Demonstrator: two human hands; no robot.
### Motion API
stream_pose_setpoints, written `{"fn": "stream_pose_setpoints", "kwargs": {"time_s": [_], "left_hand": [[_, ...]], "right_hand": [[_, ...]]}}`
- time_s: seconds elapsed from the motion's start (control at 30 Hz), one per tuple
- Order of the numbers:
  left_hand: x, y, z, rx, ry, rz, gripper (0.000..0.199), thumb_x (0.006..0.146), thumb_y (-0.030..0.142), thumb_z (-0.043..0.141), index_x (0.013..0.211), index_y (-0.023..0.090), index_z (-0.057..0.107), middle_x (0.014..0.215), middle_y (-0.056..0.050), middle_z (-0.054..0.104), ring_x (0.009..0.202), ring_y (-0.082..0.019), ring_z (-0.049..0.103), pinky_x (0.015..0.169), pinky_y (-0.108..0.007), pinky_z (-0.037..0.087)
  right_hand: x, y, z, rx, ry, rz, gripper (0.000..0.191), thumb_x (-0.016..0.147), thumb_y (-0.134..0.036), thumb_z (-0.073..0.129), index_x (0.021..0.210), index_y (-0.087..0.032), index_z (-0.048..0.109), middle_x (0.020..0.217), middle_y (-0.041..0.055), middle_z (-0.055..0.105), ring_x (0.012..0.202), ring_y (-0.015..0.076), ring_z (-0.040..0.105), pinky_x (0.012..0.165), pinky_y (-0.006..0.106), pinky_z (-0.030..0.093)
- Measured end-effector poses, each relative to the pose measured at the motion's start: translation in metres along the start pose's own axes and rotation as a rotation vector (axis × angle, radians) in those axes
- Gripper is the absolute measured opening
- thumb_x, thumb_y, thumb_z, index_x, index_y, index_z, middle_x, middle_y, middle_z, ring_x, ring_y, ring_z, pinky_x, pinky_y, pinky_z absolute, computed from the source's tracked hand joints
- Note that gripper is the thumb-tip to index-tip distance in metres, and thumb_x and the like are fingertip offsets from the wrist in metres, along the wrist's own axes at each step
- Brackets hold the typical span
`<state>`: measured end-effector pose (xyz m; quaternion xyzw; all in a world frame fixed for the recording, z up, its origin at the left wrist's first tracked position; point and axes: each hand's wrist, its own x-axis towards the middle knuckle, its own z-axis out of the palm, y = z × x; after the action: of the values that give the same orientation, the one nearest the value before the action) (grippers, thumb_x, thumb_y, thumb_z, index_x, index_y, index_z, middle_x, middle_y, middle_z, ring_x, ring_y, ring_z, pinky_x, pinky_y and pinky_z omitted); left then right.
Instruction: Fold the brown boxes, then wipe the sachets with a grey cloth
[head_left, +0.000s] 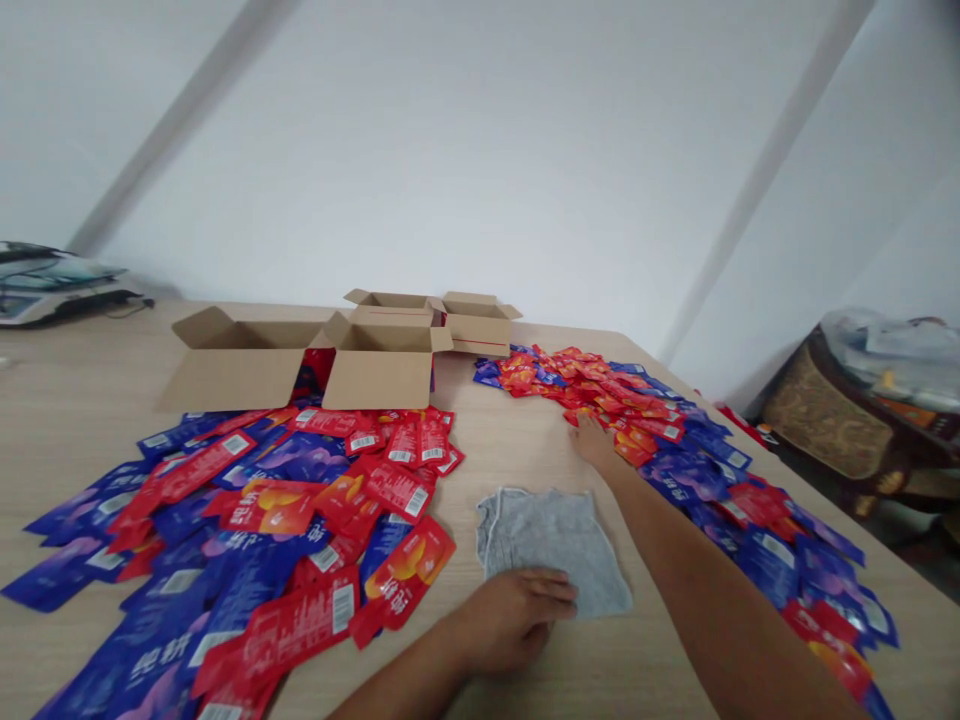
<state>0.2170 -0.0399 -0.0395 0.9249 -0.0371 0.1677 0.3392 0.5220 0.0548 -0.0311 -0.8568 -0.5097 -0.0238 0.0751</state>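
A grey cloth (555,540) with a pale edge lies spread on the table in front of me. My left hand (517,615) is at its near edge, fingers pressed together over the fabric and the thumb tucked below. My right hand (594,442) reaches forward to the inner edge of the right-hand pile. Its fingertips meet a red packet (574,415) there; blur and the small size hide whether they grip it. Around that hand lie many red packets (637,400) and blue packets (686,470), flat and overlapping.
Another heap of red and blue packets (262,540) covers the table's left side. Open cardboard boxes (386,380) stand behind it, with two more boxes (476,330) farther back. A device with cables (60,285) sits far left. A patterned brown chair (810,405) holding plastic bags stands beyond the table's right edge.
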Motion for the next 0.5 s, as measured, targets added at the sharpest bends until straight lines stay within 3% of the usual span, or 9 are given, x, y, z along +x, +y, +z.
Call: {"fn": "stream_pose_setpoints", "kwargs": {"time_s": [0.13,0.23,0.37,0.5], "left_hand": [[0.0,0.0,0.001,0.015,0.116,-0.01,0.041,0.083,0.009,0.046,0.12,0.019,0.057,0.124,-0.006,0.06,0.121,-0.015,0.05,0.105,-0.03,0.037],[-0.002,-0.003,0.002,0.088,0.279,-0.086,0.037,0.086,0.012,0.043,0.119,0.019,0.058,0.12,-0.006,0.063,0.118,-0.016,0.053,0.106,-0.035,0.036],[-0.004,-0.006,0.003,0.203,0.385,-0.206,0.035,0.089,0.013,0.04,0.118,0.019,0.058,0.122,-0.007,0.061,0.12,-0.017,0.05,0.106,-0.039,0.036],[-0.004,-0.01,0.006,0.314,0.324,-0.381,0.036,0.089,0.022,0.046,0.124,0.019,0.054,0.13,-0.008,0.055,0.128,-0.024,0.041,0.108,-0.05,0.03]], "right_hand": [[-0.025,0.003,0.029,-0.022,0.0,-0.178,0.049,0.092,-0.031,0.033,0.135,-0.01,0.041,0.143,0.0164,0.039,0.133,0.0253,0.031,0.106,0.045,0.024],[-0.04,0.005,0.033,0.021,-0.039,-0.322,0.046,0.094,-0.031,0.032,0.134,-0.014,0.044,0.141,0.0114,0.043,0.132,0.0203,0.033,0.106,0.037,0.026],[-0.021,0.004,0.011,0.066,-0.062,-0.213,0.041,0.092,-0.027,0.035,0.127,-0.013,0.051,0.132,0.0124,0.052,0.124,0.019,0.043,0.102,0.03,0.031],[0.015,-0.008,0.001,0.06,-0.037,-0.097,0.051,0.085,-0.026,0.046,0.133,-0.009,0.042,0.135,0.0199,0.045,0.126,0.0292,0.038,0.1,0.044,0.03]]}}
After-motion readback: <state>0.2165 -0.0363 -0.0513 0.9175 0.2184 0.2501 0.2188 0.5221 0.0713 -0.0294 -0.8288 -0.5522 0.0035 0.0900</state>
